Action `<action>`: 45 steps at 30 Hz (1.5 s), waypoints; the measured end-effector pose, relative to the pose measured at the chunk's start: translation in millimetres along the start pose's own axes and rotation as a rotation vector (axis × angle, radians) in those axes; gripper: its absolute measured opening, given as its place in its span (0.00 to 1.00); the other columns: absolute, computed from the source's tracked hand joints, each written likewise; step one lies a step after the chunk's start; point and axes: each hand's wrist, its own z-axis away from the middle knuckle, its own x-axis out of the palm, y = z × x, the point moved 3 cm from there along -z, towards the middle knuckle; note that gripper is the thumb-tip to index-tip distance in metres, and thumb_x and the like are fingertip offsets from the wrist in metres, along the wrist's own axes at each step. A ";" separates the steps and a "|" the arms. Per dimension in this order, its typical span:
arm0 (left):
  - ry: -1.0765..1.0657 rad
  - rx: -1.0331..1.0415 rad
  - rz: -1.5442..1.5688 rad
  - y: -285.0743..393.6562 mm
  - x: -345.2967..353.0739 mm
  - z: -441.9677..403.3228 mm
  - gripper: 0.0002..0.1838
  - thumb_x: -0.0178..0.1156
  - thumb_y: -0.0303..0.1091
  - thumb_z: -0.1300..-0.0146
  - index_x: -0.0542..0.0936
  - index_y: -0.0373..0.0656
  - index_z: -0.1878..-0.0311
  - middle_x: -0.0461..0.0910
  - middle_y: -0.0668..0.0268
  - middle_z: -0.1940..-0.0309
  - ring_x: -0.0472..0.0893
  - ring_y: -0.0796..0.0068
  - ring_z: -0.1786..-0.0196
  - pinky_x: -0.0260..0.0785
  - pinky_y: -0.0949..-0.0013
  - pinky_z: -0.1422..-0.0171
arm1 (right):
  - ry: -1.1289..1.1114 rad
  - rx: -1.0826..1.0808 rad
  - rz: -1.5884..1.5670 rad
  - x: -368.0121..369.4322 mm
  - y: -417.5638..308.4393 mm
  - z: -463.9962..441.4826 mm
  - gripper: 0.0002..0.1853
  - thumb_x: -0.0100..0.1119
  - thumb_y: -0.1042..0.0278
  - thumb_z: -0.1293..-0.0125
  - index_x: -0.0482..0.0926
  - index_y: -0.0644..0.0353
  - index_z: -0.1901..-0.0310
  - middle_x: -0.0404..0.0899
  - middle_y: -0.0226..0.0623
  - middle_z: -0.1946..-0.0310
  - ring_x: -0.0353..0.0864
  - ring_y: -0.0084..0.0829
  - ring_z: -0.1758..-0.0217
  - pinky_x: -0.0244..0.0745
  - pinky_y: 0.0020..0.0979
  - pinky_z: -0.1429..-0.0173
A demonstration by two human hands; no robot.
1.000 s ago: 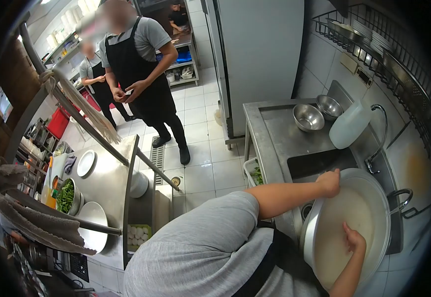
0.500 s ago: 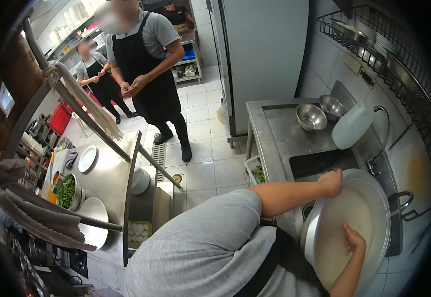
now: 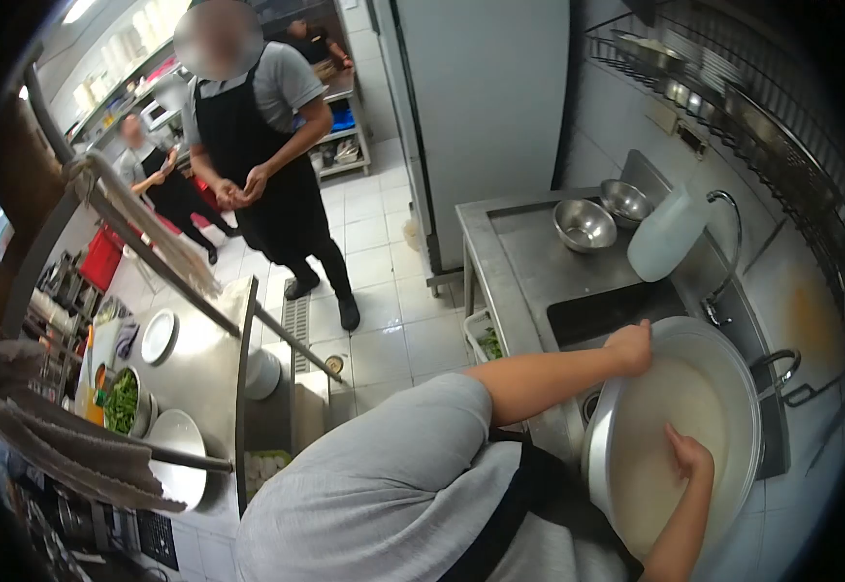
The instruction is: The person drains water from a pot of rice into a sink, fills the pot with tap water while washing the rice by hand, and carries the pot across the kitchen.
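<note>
A large round metal pot point(image 3: 745, 427) stands tilted at the sink, with cloudy whitish liquid point(image 3: 689, 398) inside. My left hand point(image 3: 631, 349) is closed round the pot's upper rim. Inside the pot, my right hand point(image 3: 689, 456) touches the liquid with thumb and fingers apart; some of its fingertips are hard to see. A curved faucet point(image 3: 780, 361) reaches toward the pot's far rim.
Two steel bowls point(image 3: 585, 226) and a translucent jug point(image 3: 668, 235) stand beside the sink basin point(image 3: 612, 315). Across the aisle, a co-worker point(image 3: 258, 145) faces the counter area. A steel table point(image 3: 211, 364) at left holds plates and a bowl of greens point(image 3: 124, 403).
The whole view has shifted slightly, moving the sink and pot a little to the left. My hands keep nearly the same places on and in the pot. The nearer co-worker's hands have moved slightly.
</note>
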 end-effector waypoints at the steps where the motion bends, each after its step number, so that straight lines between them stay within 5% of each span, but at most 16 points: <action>1: 0.000 0.003 -0.018 0.9 2.1 -3.0 0.30 0.54 0.28 0.50 0.62 0.29 0.41 0.77 0.44 0.58 0.78 0.51 0.52 0.70 0.57 0.47 | 0.007 0.007 0.006 1.3 -3.5 3.1 0.55 0.44 0.21 0.50 0.53 0.66 0.35 0.57 0.66 0.40 0.63 0.66 0.43 0.63 0.68 0.51; 5: -0.001 -0.023 -0.065 -1.5 -3.0 -1.1 0.30 0.54 0.29 0.50 0.62 0.29 0.42 0.78 0.45 0.58 0.78 0.51 0.53 0.70 0.57 0.48 | 0.161 0.023 -0.008 12.7 -14.7 21.6 0.48 0.44 0.23 0.47 0.62 0.58 0.36 0.66 0.58 0.43 0.67 0.53 0.41 0.71 0.50 0.49; 8: 0.033 0.033 -0.049 -5.9 16.7 -13.1 0.30 0.57 0.35 0.50 0.64 0.31 0.45 0.78 0.45 0.61 0.78 0.49 0.55 0.70 0.55 0.51 | 0.103 0.026 -0.089 10.2 -10.9 22.6 0.48 0.46 0.25 0.47 0.62 0.59 0.36 0.57 0.52 0.35 0.57 0.48 0.33 0.60 0.48 0.37; 14: 0.050 0.053 -0.032 -5.5 10.6 -8.8 0.33 0.59 0.39 0.52 0.63 0.31 0.45 0.78 0.42 0.61 0.78 0.48 0.55 0.70 0.55 0.50 | 0.112 -0.102 -0.068 11.3 -7.8 14.0 0.48 0.48 0.26 0.46 0.61 0.63 0.36 0.58 0.49 0.35 0.58 0.41 0.32 0.52 0.40 0.32; 26: 0.019 0.036 -0.061 -3.3 7.4 -7.6 0.34 0.60 0.37 0.50 0.61 0.31 0.41 0.77 0.44 0.58 0.77 0.49 0.52 0.69 0.57 0.47 | 0.120 -0.026 -0.047 9.9 -9.7 17.1 0.51 0.48 0.24 0.49 0.60 0.64 0.36 0.61 0.55 0.37 0.62 0.51 0.36 0.60 0.49 0.38; 45: 0.036 0.027 -0.015 -11.3 13.6 -15.9 0.32 0.58 0.35 0.51 0.63 0.33 0.42 0.78 0.45 0.58 0.78 0.50 0.53 0.70 0.57 0.48 | 0.125 -0.100 -0.016 14.1 -11.6 2.0 0.49 0.48 0.27 0.46 0.59 0.66 0.36 0.58 0.48 0.34 0.57 0.43 0.32 0.53 0.40 0.32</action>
